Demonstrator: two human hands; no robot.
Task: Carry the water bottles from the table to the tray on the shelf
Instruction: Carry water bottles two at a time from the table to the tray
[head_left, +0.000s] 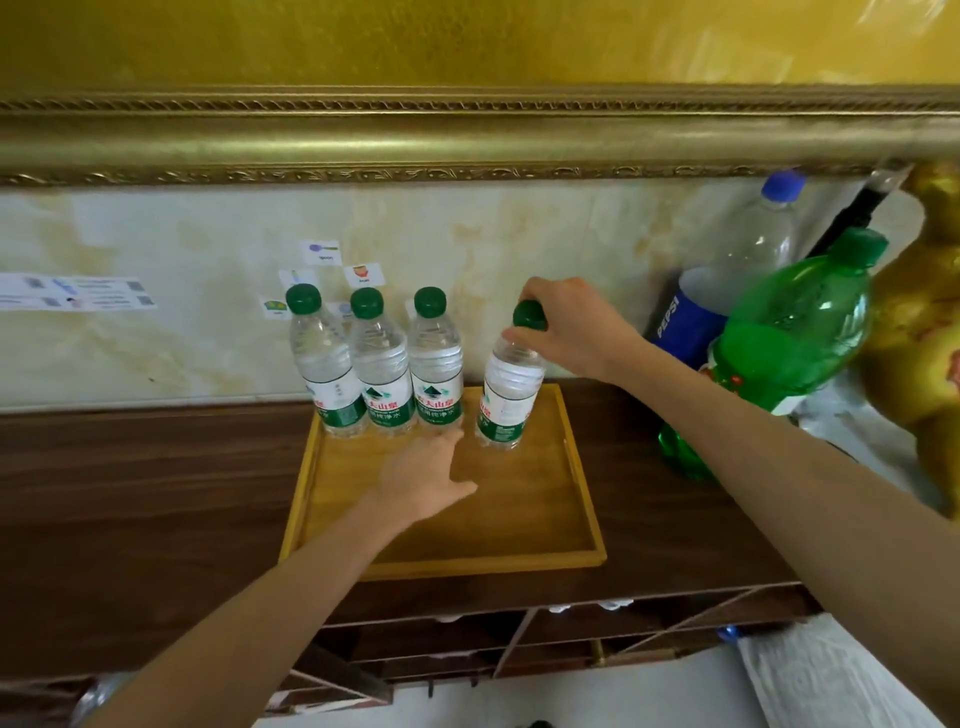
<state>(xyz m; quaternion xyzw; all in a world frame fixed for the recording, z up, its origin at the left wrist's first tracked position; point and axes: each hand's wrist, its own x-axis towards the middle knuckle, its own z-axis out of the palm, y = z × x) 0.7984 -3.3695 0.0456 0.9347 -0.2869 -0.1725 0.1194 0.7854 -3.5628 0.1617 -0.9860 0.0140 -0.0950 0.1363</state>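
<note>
Setting the fourth bottle (506, 395) onto the tray (540, 558) beside three standing bottles (382, 369), the right hand (571, 325) grips its cap; the left hand (421, 475) lies flat, fingers relaxed. Next, I judge: let go without tipping it.

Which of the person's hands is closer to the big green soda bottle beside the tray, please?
The right. The right hand grips the cap of a water bottle just left of the green soda bottle; the left hand rests farther left, over the tray.
</note>
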